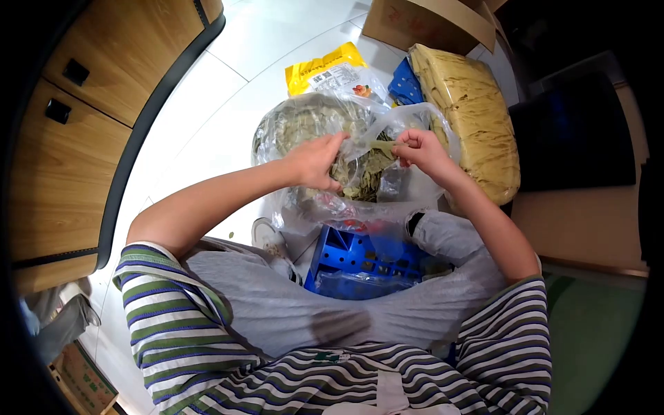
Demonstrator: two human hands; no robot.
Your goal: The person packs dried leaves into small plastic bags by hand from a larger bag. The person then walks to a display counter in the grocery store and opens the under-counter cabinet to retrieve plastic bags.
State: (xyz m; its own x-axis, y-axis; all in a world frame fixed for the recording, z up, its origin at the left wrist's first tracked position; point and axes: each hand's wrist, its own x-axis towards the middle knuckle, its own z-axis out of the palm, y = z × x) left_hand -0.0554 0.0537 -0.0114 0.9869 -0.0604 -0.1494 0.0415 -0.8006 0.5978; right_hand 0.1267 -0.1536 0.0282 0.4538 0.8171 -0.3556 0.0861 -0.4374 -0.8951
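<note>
A clear plastic bag (290, 124) full of dried greenish-brown leaves (363, 181) lies in front of me, its mouth spread towards me. My left hand (317, 162) rests at the left of the mouth, thumb and fingers apart against the plastic. Between the pinched fingers of my right hand (420, 150) is a pale green dried leaf (382, 146), stretching leftward over the bag's opening. Part of the leaves is hidden by the plastic and by my left hand.
A blue plastic crate (360, 259) stands between my legs. Beyond the bag lies a yellow and white packet (335, 72). To the right are a large wrapped yellowish bale (474, 114) and a cardboard box (422, 24). Wooden cabinets (104, 104) line the left.
</note>
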